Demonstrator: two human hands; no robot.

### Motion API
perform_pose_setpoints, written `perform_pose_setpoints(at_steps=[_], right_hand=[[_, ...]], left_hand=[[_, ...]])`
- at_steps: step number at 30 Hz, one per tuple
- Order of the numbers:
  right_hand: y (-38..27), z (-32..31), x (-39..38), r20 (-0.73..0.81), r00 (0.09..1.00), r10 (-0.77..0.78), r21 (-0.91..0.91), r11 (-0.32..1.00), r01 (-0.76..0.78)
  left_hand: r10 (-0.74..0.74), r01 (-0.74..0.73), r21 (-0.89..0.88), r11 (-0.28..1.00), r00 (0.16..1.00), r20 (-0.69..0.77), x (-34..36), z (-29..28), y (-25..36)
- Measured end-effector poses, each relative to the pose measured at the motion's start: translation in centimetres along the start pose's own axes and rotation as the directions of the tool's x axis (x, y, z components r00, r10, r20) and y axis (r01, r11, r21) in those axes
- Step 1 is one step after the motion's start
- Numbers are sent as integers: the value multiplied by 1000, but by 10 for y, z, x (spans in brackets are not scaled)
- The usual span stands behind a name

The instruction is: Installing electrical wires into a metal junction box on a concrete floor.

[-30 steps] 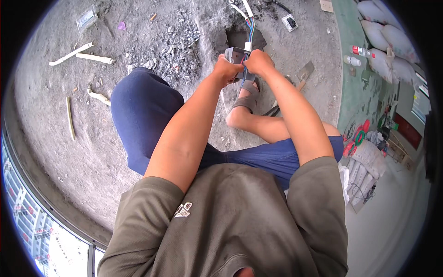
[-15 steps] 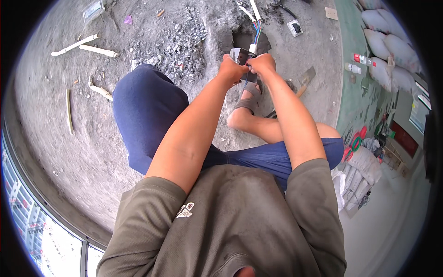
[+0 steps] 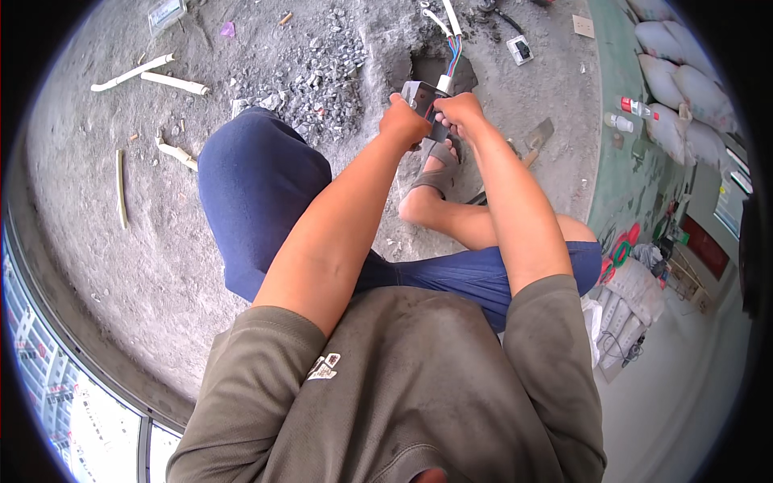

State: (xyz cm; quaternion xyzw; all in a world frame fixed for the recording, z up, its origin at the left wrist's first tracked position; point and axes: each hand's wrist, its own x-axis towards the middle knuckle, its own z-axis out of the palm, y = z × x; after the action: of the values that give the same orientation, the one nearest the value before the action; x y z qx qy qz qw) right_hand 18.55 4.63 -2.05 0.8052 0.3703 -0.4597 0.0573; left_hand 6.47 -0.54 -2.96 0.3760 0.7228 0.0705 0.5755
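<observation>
My left hand [image 3: 403, 122] is closed around the near left side of a dark metal electrical box [image 3: 419, 95], held tilted above the floor. At the box's right side my right hand [image 3: 462, 111] is closed in a pinch; what lies between its fingertips is too small to make out. A white conduit fitting [image 3: 444, 83] joins the box's far end. Blue, red and pale wires [image 3: 455, 51] run from it toward a white conduit [image 3: 452, 18]. Behind the box is a square hole [image 3: 464, 79] in the rough floor. Much of the box's inside is hidden by my fingers.
Grey rubble [image 3: 318, 80] lies left of the hole, and white pipe pieces [image 3: 175, 83] farther left. A trowel [image 3: 539, 137] rests right of my foot [image 3: 435, 173]. A black-and-white socket piece [image 3: 520, 50] and a square plate [image 3: 580, 25] lie beyond. Filled sacks [image 3: 684, 88] line the right.
My right hand has drawn slightly apart from my left, so more of the box's dark inside shows. The view has shifted a little.
</observation>
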Motion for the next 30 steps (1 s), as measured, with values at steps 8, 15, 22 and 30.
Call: perform_pose_setpoints(at_steps=[8, 15, 22, 30], right_hand=[[5, -1, 2, 171, 985, 30, 227, 971, -69], [5, -6, 3, 272, 962, 10, 139, 989, -50], [5, -5, 1, 252, 967, -39, 14, 999, 37], [7, 4, 3, 92, 992, -90, -31, 995, 93]], left_hand=[[-63, 74, -197, 978, 996, 63, -4, -6, -2], [-53, 54, -179, 982, 999, 12, 7, 2, -12], [-32, 60, -356, 933, 996, 84, 12, 8, -11], [-34, 53, -317, 947, 997, 63, 27, 15, -21]])
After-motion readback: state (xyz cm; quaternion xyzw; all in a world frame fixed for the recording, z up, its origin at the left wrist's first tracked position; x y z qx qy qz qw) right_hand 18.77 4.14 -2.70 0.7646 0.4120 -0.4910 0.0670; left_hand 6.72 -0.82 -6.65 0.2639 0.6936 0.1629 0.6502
